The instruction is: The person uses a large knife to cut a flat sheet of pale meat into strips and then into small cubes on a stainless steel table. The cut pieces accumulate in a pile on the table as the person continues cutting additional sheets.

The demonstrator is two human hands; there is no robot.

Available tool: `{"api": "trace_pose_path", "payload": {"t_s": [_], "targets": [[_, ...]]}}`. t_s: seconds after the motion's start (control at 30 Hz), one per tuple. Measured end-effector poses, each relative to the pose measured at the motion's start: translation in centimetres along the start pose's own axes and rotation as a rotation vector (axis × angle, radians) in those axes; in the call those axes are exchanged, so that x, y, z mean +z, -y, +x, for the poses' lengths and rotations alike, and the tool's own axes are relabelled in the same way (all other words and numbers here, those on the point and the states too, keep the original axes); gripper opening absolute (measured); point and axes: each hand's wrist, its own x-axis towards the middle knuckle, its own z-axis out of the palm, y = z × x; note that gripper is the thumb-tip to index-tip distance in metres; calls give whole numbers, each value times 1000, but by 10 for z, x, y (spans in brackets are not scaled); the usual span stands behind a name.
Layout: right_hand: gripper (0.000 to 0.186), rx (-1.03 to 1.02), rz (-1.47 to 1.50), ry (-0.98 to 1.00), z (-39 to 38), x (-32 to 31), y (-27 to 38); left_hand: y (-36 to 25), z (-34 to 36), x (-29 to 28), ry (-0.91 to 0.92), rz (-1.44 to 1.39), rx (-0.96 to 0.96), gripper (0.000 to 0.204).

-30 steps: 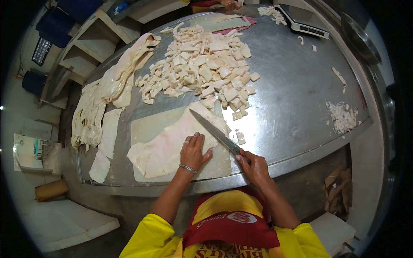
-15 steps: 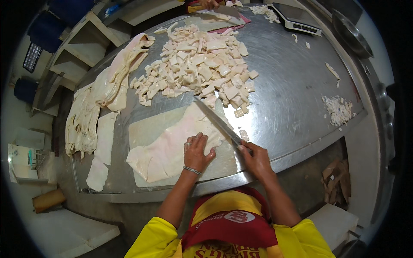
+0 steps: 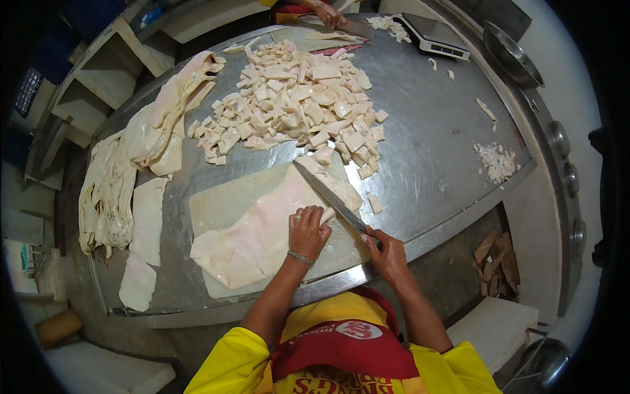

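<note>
A pale, pinkish sheet of pork skin [image 3: 252, 236] lies spread over a white cutting board [image 3: 220, 197] at the table's near edge. My left hand [image 3: 308, 231], with a ring and a bracelet, is closed on the sheet's right part, where a fold of skin rises beside the fingertips. The handle of a long knife [image 3: 331, 199] is gripped in my right hand [image 3: 387, 251]. Its blade slants up and left across the right end of the sheet, close to my left fingers. A small cut piece [image 3: 375, 204] sits right of the blade.
Beyond the board is a large heap of cut skin pieces [image 3: 302, 98]. Uncut sheets [image 3: 108, 190] lie at the left on the metal table [image 3: 426, 131]. A scale [image 3: 433, 36] and scraps [image 3: 497, 163] are on the right. Across the table, a co-worker's hand [image 3: 330, 14] is beside another blade.
My left hand has gone from lying flat with the thumb apart to closing on the skin, near the blade. A fold now rises there. The view has shifted slightly.
</note>
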Motion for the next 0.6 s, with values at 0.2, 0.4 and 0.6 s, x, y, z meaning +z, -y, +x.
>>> {"api": "trace_pose_path", "payload": {"t_s": [0.2,0.4,0.6], "targets": [[42,38,1,-7,-7,1,7,9,0,-4,-29,-92,45,30],[43,132,135,52,-36,-28,-24,17,-6,-30,-16,-169,92,27],[38,169,191,54,-41,-41,-28,31,-6,-48,111,-222,91,21]]}}
